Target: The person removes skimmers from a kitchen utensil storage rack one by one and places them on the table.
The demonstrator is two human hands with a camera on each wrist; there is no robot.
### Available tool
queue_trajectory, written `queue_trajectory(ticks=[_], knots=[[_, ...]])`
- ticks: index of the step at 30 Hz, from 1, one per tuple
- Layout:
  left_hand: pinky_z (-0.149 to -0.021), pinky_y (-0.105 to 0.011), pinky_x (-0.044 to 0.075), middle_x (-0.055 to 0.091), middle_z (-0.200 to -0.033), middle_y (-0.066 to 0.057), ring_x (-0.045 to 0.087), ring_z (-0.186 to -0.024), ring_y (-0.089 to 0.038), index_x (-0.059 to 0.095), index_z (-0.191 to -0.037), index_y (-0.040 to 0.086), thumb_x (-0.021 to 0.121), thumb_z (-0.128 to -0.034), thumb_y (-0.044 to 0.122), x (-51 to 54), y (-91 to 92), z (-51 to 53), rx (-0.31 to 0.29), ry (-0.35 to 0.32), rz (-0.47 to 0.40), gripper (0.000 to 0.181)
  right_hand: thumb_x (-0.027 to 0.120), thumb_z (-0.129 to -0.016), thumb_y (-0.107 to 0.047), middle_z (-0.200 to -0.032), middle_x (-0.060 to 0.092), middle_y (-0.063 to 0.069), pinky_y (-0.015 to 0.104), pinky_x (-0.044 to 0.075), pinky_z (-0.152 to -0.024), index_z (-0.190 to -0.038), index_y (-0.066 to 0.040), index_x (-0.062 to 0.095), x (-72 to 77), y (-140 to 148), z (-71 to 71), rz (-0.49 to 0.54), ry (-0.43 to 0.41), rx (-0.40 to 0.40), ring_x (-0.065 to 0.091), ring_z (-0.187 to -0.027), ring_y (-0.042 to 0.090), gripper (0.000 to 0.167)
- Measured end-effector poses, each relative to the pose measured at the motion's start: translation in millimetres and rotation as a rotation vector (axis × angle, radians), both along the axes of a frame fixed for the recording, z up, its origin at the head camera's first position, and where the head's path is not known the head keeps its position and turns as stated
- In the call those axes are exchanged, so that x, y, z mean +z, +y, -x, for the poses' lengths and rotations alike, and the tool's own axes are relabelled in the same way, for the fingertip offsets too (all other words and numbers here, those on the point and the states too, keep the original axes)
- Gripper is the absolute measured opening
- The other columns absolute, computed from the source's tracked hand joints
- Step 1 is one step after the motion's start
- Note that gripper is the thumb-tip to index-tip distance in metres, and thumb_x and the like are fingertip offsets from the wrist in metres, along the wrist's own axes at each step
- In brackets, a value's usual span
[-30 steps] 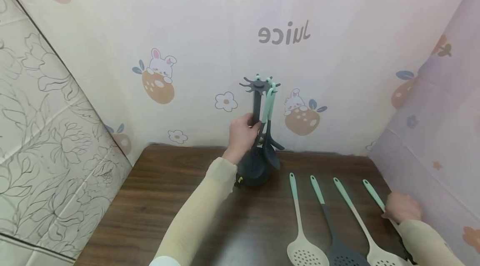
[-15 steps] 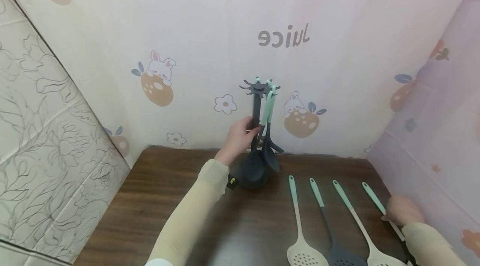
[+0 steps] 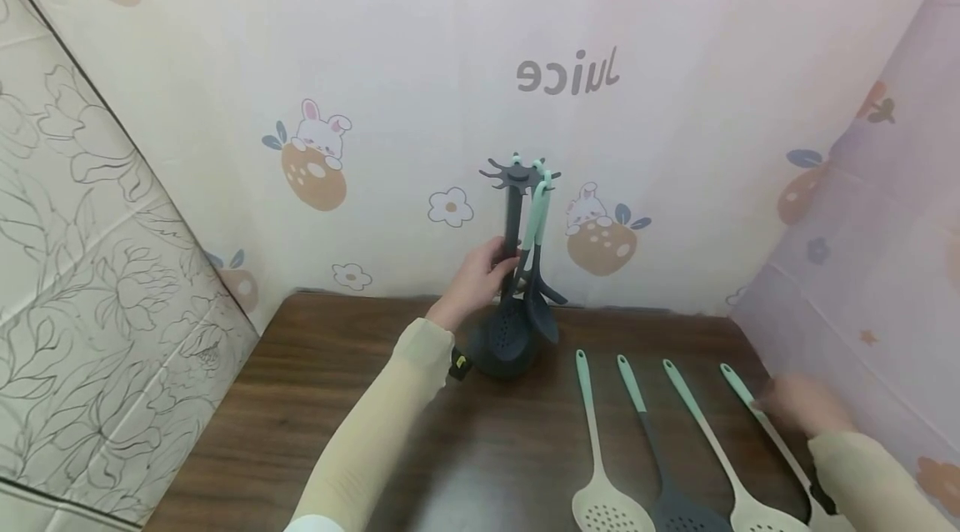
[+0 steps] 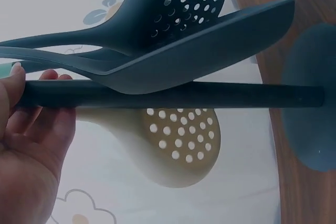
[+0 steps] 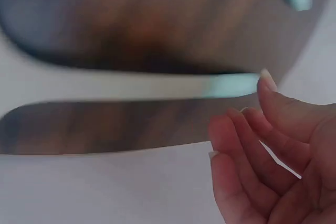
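My left hand [image 3: 474, 282] [image 4: 37, 140] grips the dark pole [image 4: 231, 94] of an upright utensil stand, whose round base [image 4: 315, 124] rests on the table. From its pronged top [image 3: 519, 175] hang several utensils, among them a dark ladle [image 3: 542, 317] and, in the left wrist view, a cream skimmer [image 4: 181, 153]. My right hand [image 3: 806, 405] [image 5: 273, 156], blurred in the head view, is over the rightmost flat-lying utensil with relaxed fingers. Its thumb tip is at the end of the mint handle [image 5: 231, 85]; whether they touch I cannot tell.
Left of that utensil lie a cream skimmer [image 3: 765, 517], a dark slotted turner [image 3: 686, 513] and another cream skimmer [image 3: 611, 507], handles toward the back. The brown wooden table [image 3: 315, 357] meets a patterned cloth [image 3: 390, 98] behind and at the sides.
My right hand has loosened from the rightmost utensil and moved slightly up toward its handle end. My left hand keeps its hold on the stand, with only a slight shift.
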State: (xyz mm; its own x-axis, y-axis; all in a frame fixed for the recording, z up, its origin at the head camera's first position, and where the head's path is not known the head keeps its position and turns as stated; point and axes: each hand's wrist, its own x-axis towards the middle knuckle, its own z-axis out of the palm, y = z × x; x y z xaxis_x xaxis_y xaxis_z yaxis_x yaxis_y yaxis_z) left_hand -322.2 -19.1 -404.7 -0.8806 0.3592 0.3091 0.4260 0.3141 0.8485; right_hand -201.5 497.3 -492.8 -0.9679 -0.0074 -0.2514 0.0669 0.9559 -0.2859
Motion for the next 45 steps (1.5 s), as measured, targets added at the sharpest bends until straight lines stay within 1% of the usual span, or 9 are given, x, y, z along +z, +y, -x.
queue_trajectory(ticks=[4,9,13,18,21,24,32,39,45], knots=[[-0.091,-0.035,0.053,0.069,-0.109,0.007,0.065,-0.1,-0.01,0.06,-0.119,0.02,0.056,-0.1031,0.027,-2.2,1.1,-0.8,0.018,-0.016,-0.008,0.018,0.07,-0.088,-0.022,-0.092,0.068,0.022,0.054,0.05,-0.065,-0.097,0.006,0.069,29.1,-40.3,11.5,-0.014,0.126,0.045,0.064,-0.079,0.038,0.03],[-0.09,-0.034,0.054,0.07,-0.107,0.008,0.065,-0.099,-0.008,0.063,-0.117,0.019,0.057,-0.103,0.026,-2.5,3.6,-2.3,0.062,-0.007,-0.016,0.017,0.07,-0.091,-0.027,-0.096,0.07,0.018,0.054,0.051,-0.067,-0.101,0.0,0.071,64.1,-104.0,16.6,0.002,0.257,0.076,0.066,-0.082,0.037,0.029],[-0.085,-0.031,0.055,0.071,-0.105,0.009,0.066,-0.094,-0.007,0.065,-0.115,0.02,0.059,-0.102,0.024,-1.6,5.6,-3.8,0.099,0.009,-0.026,0.015,0.069,-0.093,-0.025,-0.092,0.072,0.011,0.052,0.051,-0.067,-0.1,-0.005,0.073,86.0,-149.4,12.8,0.051,0.363,0.122,0.067,-0.08,0.031,0.022],[-0.085,-0.03,0.055,0.07,-0.105,0.011,0.067,-0.095,-0.006,0.067,-0.112,0.023,0.06,-0.1012,0.025,-4.0,6.6,-5.0,0.104,0.018,-0.055,0.013,0.07,-0.093,-0.022,-0.087,0.072,0.005,0.042,0.05,-0.061,-0.098,-0.008,0.074,107.3,-195.4,3.7,0.112,0.449,0.175,0.063,-0.071,0.019,0.015],[-0.084,-0.031,0.056,0.071,-0.105,0.01,0.068,-0.095,-0.007,0.067,-0.112,0.022,0.061,-0.101,0.025,-4.2,6.4,-6.6,0.104,0.026,-0.064,0.013,0.071,-0.093,-0.021,-0.09,0.073,0.007,0.045,0.051,-0.065,-0.099,-0.007,0.075,117.8,-216.6,0.3,0.145,0.506,0.204,0.065,-0.075,0.023,0.015],[-0.085,-0.033,0.056,0.071,-0.106,0.009,0.068,-0.096,-0.008,0.068,-0.112,0.019,0.061,-0.1008,0.025,-3.0,6.1,-8.5,0.12,0.034,-0.058,0.014,0.072,-0.093,-0.021,-0.096,0.074,0.01,0.051,0.053,-0.074,-0.103,-0.006,0.075,128.2,-235.2,-2.8,0.188,0.538,0.206,0.068,-0.086,0.029,0.018],[-0.083,-0.031,0.057,0.074,-0.102,0.005,0.069,-0.092,-0.008,0.072,-0.111,0.016,0.067,-0.0971,0.022,-4.6,10.0,-12.2,0.189,0.087,-0.076,0.016,0.071,-0.094,-0.021,-0.101,0.074,0.008,0.049,0.057,-0.08,-0.108,-0.009,0.075,139.6,-275.2,-0.6,0.364,0.549,0.155,0.068,-0.092,0.026,0.019],[-0.083,-0.028,0.056,0.075,-0.104,0.005,0.07,-0.092,-0.008,0.074,-0.117,0.017,0.071,-0.0936,0.025,-8.8,15.2,-18.3,0.232,0.153,-0.111,0.025,0.073,-0.093,-0.019,-0.1,0.074,0.005,0.042,0.058,-0.08,-0.107,-0.008,0.075,142.7,-315.8,10.1,0.535,0.648,0.206,0.07,-0.091,0.02,0.019],[-0.084,-0.031,0.056,0.075,-0.106,0.001,0.071,-0.099,-0.01,0.075,-0.116,0.014,0.073,-0.093,0.02,-10.0,21.7,-25.7,0.323,0.232,-0.119,0.024,0.072,-0.093,-0.016,-0.113,0.072,0.007,0.039,0.056,-0.083,-0.118,-0.007,0.072,147.6,-343.6,16.3,0.683,0.732,0.229,0.069,-0.103,0.02,0.027]])
